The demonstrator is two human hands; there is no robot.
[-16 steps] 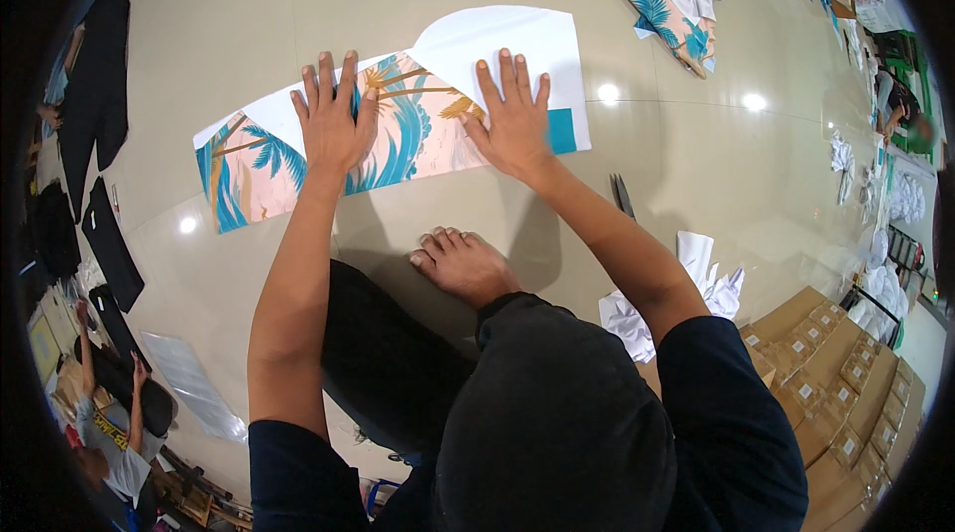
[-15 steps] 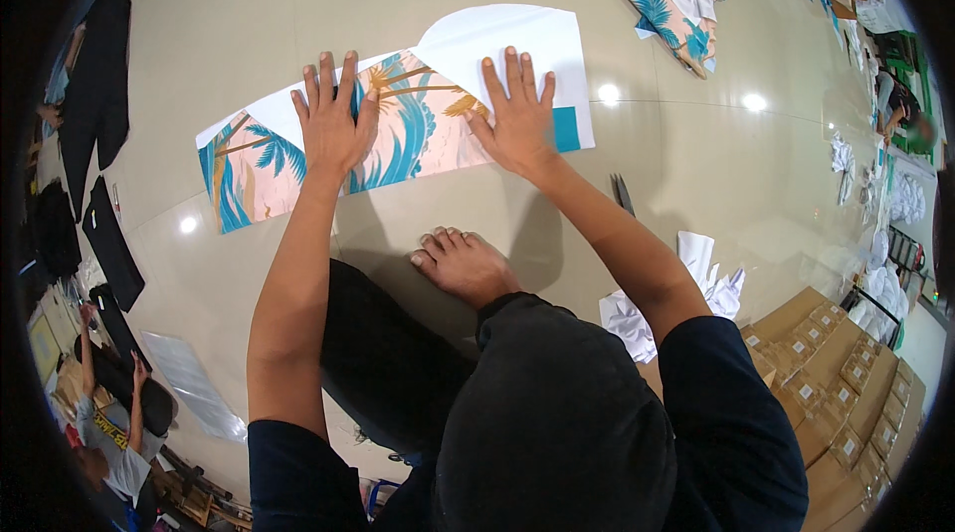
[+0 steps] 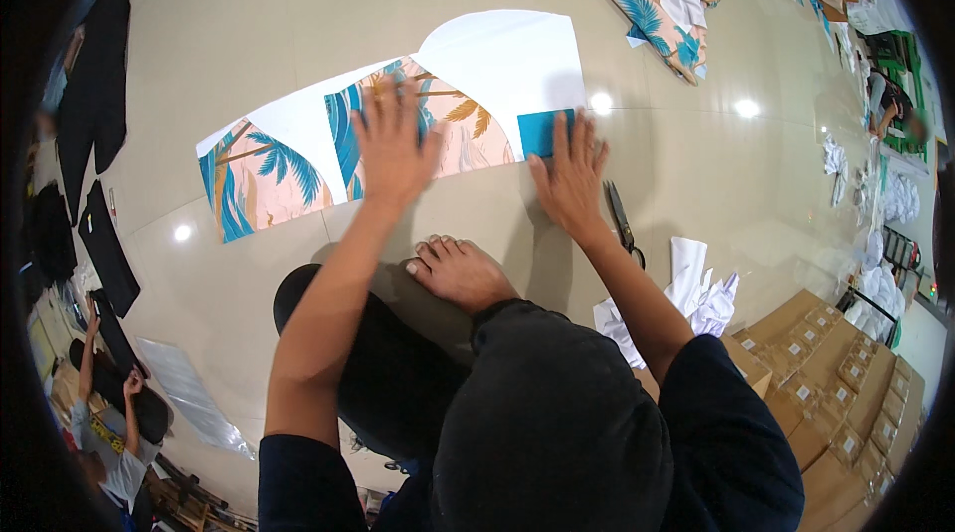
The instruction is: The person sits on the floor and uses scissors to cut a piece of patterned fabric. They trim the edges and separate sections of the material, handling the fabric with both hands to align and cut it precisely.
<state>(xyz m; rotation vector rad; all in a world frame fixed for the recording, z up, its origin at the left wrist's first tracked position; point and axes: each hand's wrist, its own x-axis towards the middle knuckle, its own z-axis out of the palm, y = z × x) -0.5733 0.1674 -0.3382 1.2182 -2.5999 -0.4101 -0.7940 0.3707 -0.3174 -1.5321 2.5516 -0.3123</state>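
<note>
A long white sheet (image 3: 497,50) lies on the floor ahead of me, bearing pink panels with teal waves and palm trees. My left hand (image 3: 393,149) is over its middle printed panel (image 3: 468,114), fingers stretched and blurred by motion. At the sheet's right end, my right hand (image 3: 575,179) has its fingers spread over a plain teal rectangle (image 3: 535,132), partly covering it. Neither hand holds anything. Another printed panel (image 3: 269,179) shows at the left end. Whether the panels are printed on the sheet or laid on it, I cannot tell.
Black-handled scissors (image 3: 622,219) lie right of my right hand, near crumpled white scraps (image 3: 696,288). My bare foot (image 3: 458,271) rests close below the sheet. Printed fabric (image 3: 652,10) lies far right. Brown cartons (image 3: 826,393) stand lower right; black trousers (image 3: 95,75) lie left. Other people are at the edges.
My left hand has slid right across the middle panel, exposing its teal left edge. My right hand has moved right and nearer, from the white area to the teal rectangle.
</note>
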